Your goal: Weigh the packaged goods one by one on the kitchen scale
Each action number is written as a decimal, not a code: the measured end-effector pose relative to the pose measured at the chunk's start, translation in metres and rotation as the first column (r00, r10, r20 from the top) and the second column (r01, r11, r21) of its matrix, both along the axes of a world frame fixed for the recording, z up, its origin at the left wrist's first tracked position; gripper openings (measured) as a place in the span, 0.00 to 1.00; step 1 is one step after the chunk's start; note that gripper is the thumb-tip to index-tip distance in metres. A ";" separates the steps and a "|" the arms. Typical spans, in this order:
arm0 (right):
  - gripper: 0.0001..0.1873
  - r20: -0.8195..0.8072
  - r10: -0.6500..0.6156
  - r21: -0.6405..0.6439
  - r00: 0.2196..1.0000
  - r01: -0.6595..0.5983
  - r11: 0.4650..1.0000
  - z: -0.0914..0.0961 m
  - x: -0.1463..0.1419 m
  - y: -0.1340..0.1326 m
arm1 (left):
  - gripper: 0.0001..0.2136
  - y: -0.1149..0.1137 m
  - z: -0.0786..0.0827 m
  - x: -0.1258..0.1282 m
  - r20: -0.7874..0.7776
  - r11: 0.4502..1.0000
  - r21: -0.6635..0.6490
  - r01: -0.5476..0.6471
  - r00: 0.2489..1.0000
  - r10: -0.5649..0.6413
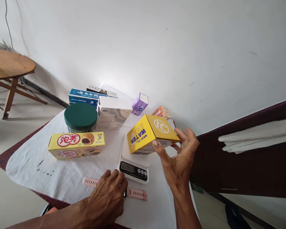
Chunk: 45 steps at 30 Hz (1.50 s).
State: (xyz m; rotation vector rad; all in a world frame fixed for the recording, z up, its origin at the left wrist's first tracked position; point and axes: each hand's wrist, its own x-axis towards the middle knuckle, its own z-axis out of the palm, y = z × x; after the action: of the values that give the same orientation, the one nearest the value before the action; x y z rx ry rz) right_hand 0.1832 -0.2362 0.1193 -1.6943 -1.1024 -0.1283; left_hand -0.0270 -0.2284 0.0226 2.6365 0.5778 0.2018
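Observation:
My left hand [106,194] lies palm down over a smartwatch with a pink strap [137,194], its bent fingers closed at the watch's middle. The watch body is mostly hidden under that hand. With thumb and fingers, my right hand [178,156] grips the near right end of a yellow box marked WATER [145,135]. This box is tilted above the plate of a white kitchen scale [133,167]; whether its lower edge rests on the plate, I cannot tell. The scale's display looks dark, with round buttons to its right.
Left of the scale are a yellow pastry box [77,144], a green-lidded jar [80,116], a white carton [114,113] and a blue toothpaste box [83,95]. Behind stand a purple pack [140,103] and an orange pack [161,112]. The wall borders the white-clothed table [69,178].

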 end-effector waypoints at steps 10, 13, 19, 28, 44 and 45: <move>0.52 0.005 -0.029 0.002 1.000 0.029 1.000 -0.001 0.000 0.003 | 0.10 0.000 -0.005 -0.001 0.064 1.000 0.010 -0.012 0.998 0.011; 0.58 0.064 -0.088 -0.065 0.994 0.092 0.994 0.000 -0.003 0.011 | 0.10 0.001 0.001 -0.006 0.051 0.999 -0.031 -0.009 0.999 0.011; 0.53 0.205 -0.229 -0.081 0.952 0.250 0.965 0.004 -0.009 0.025 | 0.16 0.006 0.012 -0.019 0.057 0.987 -0.156 -0.031 0.998 0.041; 0.42 0.051 -0.071 0.024 0.996 0.070 0.997 0.012 -0.058 0.032 | 0.37 0.014 0.008 -0.028 0.193 0.963 -0.207 -0.173 0.958 0.214; 0.39 0.102 0.036 0.100 0.994 -0.047 0.994 0.000 -0.104 0.065 | 0.34 0.024 0.012 -0.005 0.269 0.937 -0.345 0.045 0.962 0.053; 0.39 0.085 0.044 0.099 0.995 -0.052 0.994 -0.002 -0.105 0.066 | 0.33 0.025 0.011 -0.003 0.274 0.937 -0.343 0.062 0.961 0.037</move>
State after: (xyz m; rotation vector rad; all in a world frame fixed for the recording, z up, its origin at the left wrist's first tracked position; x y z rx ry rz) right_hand 0.0782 -0.1699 0.1174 -1.5829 -1.1779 -0.2213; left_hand -0.0303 -0.2031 0.0335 2.2174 0.4528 0.4167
